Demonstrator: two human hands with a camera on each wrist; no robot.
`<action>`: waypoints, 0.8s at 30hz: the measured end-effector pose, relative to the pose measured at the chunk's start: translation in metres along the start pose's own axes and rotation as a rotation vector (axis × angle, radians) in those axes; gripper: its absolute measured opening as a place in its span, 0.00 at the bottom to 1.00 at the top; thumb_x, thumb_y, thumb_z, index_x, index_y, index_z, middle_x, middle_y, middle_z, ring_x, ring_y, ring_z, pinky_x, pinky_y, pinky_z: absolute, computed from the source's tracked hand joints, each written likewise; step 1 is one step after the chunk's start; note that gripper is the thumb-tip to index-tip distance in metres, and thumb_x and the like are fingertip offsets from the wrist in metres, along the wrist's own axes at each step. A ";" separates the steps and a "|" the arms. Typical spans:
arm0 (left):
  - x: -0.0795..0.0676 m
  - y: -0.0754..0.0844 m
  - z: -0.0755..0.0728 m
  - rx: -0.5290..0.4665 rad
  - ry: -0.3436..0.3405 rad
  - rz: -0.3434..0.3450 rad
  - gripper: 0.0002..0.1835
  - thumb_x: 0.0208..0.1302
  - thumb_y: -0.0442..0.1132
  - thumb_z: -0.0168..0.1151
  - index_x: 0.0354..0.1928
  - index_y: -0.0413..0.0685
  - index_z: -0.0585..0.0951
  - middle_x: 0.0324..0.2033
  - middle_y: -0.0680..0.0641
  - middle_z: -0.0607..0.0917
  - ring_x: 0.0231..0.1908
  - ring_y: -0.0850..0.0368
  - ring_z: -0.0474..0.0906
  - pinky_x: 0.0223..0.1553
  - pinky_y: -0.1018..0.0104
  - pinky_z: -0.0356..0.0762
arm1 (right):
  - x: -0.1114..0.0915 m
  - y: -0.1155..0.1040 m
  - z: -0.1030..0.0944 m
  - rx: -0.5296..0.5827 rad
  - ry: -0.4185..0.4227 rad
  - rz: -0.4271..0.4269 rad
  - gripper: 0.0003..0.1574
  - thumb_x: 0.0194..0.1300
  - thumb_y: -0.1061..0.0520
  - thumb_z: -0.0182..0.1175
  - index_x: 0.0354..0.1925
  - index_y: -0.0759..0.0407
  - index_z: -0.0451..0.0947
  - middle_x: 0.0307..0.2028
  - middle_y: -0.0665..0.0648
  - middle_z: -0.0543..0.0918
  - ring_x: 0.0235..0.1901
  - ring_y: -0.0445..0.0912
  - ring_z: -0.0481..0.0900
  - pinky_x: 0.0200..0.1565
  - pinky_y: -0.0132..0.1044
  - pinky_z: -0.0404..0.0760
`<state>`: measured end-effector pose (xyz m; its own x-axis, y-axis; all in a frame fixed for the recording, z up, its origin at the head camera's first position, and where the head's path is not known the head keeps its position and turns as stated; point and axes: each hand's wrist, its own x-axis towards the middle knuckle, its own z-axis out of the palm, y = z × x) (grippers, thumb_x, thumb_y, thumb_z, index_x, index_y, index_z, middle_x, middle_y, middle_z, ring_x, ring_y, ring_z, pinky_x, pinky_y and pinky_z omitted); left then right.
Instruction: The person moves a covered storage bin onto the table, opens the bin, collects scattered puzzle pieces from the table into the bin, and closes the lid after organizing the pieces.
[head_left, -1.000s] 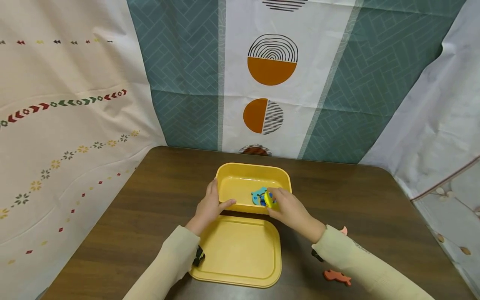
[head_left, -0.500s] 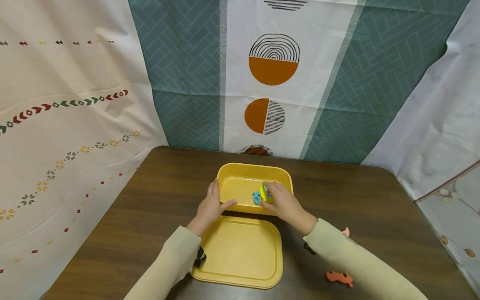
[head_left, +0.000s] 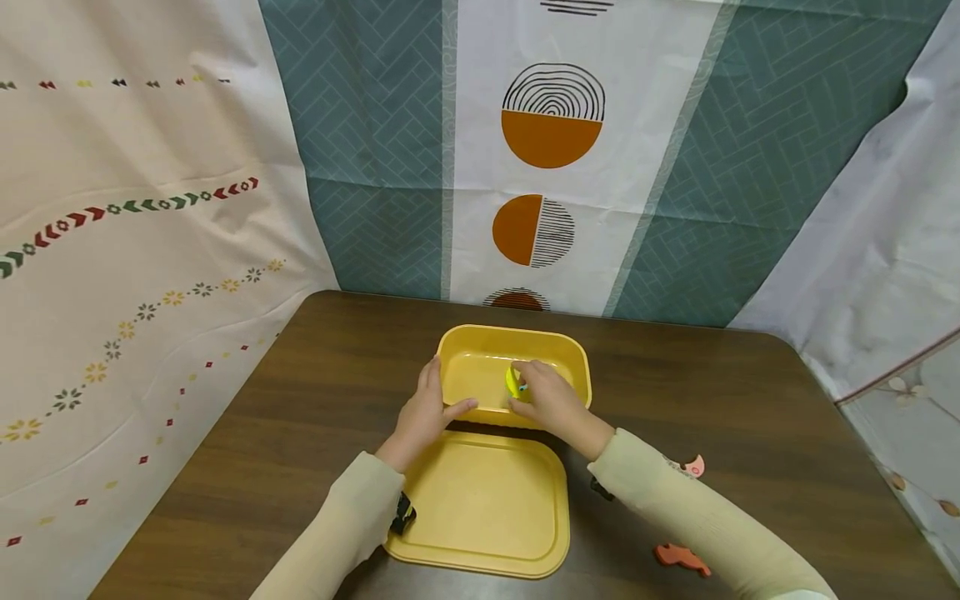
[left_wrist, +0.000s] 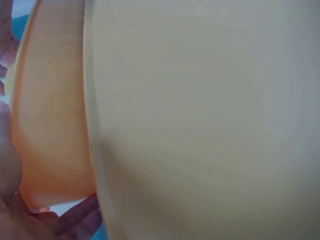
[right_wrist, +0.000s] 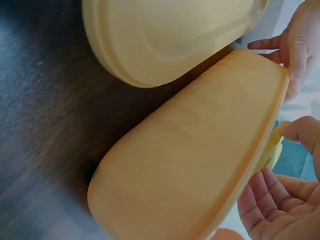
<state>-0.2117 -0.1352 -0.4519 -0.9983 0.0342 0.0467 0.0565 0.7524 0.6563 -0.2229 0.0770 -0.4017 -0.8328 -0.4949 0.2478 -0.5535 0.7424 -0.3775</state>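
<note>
A yellow rectangular box (head_left: 517, 340) stands open-topped on the table. At its left front corner my left hand (head_left: 422, 417) grips the wall, thumb over the front rim and fingers along the side. Inside the box, toward the front, my right hand (head_left: 551, 400) pinches a small bright yellow piece (head_left: 512, 383) between thumb and fingers. The right wrist view shows that yellow piece (right_wrist: 272, 152) just past the box rim. A sliver of light blue (head_left: 523, 387) shows by the fingers; the other pieces there are hidden behind the hand.
A flat yellow lid (head_left: 480, 500) lies in front of the box, near the left sleeve. Right of it, an orange-red piece (head_left: 682, 558) and a pink piece (head_left: 696, 467) lie on the brown table (head_left: 337, 358), close to the right forearm. Patterned curtains hang behind and beside.
My right hand has shifted left inside the box with the yellow piece, and now covers most of the blue pieces. My left hand stays on the box corner.
</note>
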 end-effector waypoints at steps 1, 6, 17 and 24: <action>0.000 0.000 0.000 0.000 0.001 0.002 0.55 0.58 0.60 0.63 0.74 0.37 0.44 0.72 0.36 0.50 0.36 0.45 0.79 0.42 0.48 0.79 | 0.002 0.000 0.001 0.007 -0.006 0.005 0.34 0.55 0.58 0.69 0.56 0.70 0.71 0.40 0.62 0.80 0.39 0.52 0.79 0.41 0.44 0.79; 0.001 0.001 -0.002 -0.005 0.003 -0.001 0.55 0.58 0.59 0.64 0.74 0.37 0.45 0.72 0.36 0.51 0.35 0.45 0.79 0.41 0.48 0.80 | 0.008 0.000 0.009 0.023 -0.025 0.018 0.32 0.55 0.59 0.70 0.55 0.69 0.72 0.39 0.61 0.80 0.37 0.51 0.78 0.39 0.43 0.78; 0.002 0.002 0.001 -0.015 0.012 0.000 0.55 0.57 0.58 0.65 0.74 0.37 0.45 0.73 0.37 0.50 0.45 0.41 0.79 0.41 0.49 0.79 | 0.021 0.007 0.020 0.135 -0.112 0.173 0.33 0.55 0.55 0.70 0.55 0.67 0.73 0.37 0.59 0.81 0.35 0.48 0.78 0.35 0.40 0.78; 0.001 0.001 0.001 -0.015 0.015 -0.015 0.55 0.56 0.59 0.65 0.73 0.37 0.46 0.73 0.37 0.50 0.49 0.41 0.78 0.41 0.49 0.79 | 0.024 0.008 0.025 0.152 -0.130 0.160 0.30 0.56 0.57 0.69 0.54 0.69 0.74 0.37 0.61 0.80 0.33 0.48 0.77 0.35 0.38 0.77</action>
<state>-0.2122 -0.1339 -0.4524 -0.9988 0.0127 0.0480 0.0415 0.7431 0.6679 -0.2474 0.0595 -0.4212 -0.8972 -0.4374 0.0614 -0.3996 0.7445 -0.5348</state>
